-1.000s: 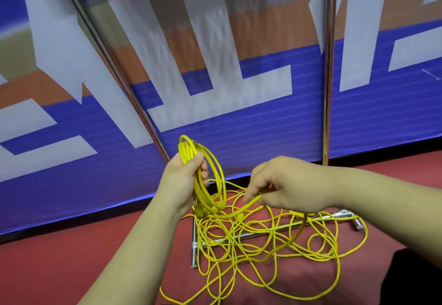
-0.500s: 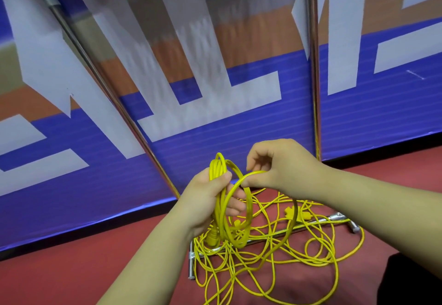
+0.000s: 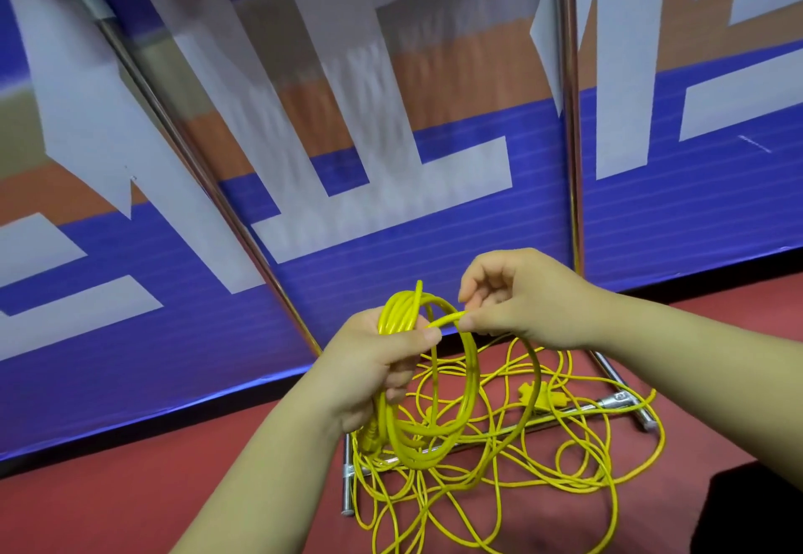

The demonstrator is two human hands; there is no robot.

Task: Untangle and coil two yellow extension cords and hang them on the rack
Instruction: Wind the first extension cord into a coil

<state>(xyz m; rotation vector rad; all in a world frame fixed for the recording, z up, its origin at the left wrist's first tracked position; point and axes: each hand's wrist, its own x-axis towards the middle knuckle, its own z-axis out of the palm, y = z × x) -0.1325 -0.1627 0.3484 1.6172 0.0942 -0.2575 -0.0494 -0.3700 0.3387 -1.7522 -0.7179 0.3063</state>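
My left hand (image 3: pixel 373 362) grips the top of a coil of yellow extension cord (image 3: pixel 467 388) made of several loops that hang below it. My right hand (image 3: pixel 521 301) pinches a single yellow strand right beside the top of the coil, close to my left thumb. That strand curves down from my right hand into a loose tangle of yellow cord (image 3: pixel 565 471) spread on the red floor. A yellow plug (image 3: pixel 539 395) lies within the tangle. The metal rack (image 3: pixel 569 118) stands behind, its poles rising out of the picture.
The rack's base bars (image 3: pixel 617 403) lie on the red floor under the tangled cord. A slanted rack pole (image 3: pixel 182 140) runs from the upper left down to the base. A blue, white and orange banner wall (image 3: pixel 391 162) stands close behind. A dark object (image 3: pixel 756 510) sits at lower right.
My right hand lifted a strand from low over the pile up to the top of the coil in my left hand. The view shifted slightly, and the coil gained a loop.
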